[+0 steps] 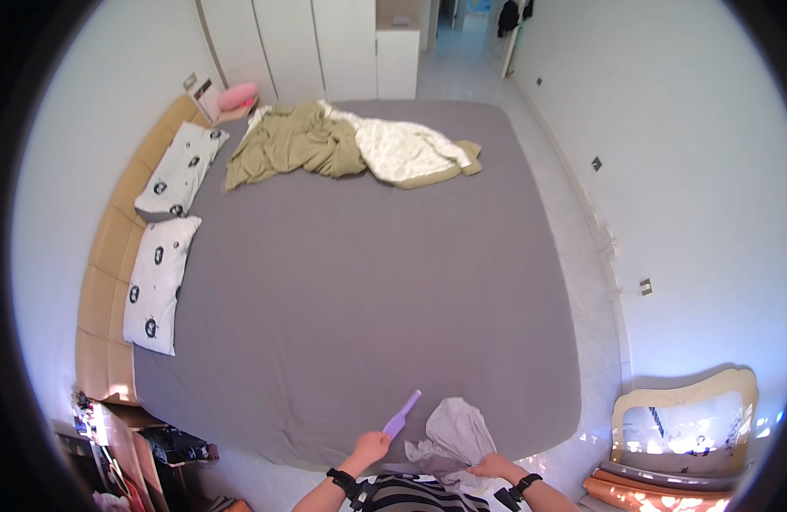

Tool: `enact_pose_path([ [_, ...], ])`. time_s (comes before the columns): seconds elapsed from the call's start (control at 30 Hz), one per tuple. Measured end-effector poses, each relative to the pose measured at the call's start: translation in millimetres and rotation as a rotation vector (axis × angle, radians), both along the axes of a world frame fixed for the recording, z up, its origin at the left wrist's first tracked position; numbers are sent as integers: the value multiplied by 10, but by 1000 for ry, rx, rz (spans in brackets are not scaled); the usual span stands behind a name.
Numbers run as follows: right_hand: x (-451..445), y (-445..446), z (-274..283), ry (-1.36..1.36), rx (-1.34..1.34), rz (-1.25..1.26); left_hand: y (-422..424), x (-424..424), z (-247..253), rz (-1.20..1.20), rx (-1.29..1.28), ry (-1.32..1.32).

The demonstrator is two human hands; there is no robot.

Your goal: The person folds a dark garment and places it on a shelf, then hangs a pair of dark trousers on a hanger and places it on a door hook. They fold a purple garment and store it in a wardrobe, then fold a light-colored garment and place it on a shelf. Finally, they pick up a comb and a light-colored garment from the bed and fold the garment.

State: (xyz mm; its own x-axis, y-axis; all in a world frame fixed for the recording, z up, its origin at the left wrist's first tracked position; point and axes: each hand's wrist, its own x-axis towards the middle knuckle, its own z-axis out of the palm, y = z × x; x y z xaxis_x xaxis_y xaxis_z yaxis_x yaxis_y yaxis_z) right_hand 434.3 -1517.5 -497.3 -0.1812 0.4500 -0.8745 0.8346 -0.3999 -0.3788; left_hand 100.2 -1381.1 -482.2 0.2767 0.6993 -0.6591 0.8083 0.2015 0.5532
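At the near edge of the bed, my left hand (371, 446) grips one end of a flat purple tool (398, 422), perhaps a brush, whose narrow handle-like end points away over the sheet. My right hand (492, 466) holds a bunched light grey-lilac cloth (456, 427). Part of that cloth rests on the mattress edge and part hangs against my body. Under both lies a smooth grey fitted sheet (368, 275) covering the wide bed. The underside of the purple tool is hidden from me.
A rumpled olive and cream quilt (297, 141) lies across the far side. Two white patterned pillows (160, 288) rest by the tan padded headboard (105, 281). A framed mirror (684, 422) leans at the right wall. Bedside furniture (128, 448) stands at lower left; white wardrobes (291, 45) stand behind.
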Motion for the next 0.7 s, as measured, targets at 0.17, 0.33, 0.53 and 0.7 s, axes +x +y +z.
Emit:
enact_pose_path([
  [0.17,792,-755,847,29,175,-198,-578,769,803,-155,96,-35],
  [0.33,1765,-1987,1549,-74,203,-591,-1160,1749,1595,-80,290,-217],
  [0.53,2714,-3620,2024,-176,514,-1284,-1534,3406,1966,-344,427,-416],
  [0.7,3137,-4263,2136,-83,792,-1736,-1815,4873,2370,-470,362,-599],
])
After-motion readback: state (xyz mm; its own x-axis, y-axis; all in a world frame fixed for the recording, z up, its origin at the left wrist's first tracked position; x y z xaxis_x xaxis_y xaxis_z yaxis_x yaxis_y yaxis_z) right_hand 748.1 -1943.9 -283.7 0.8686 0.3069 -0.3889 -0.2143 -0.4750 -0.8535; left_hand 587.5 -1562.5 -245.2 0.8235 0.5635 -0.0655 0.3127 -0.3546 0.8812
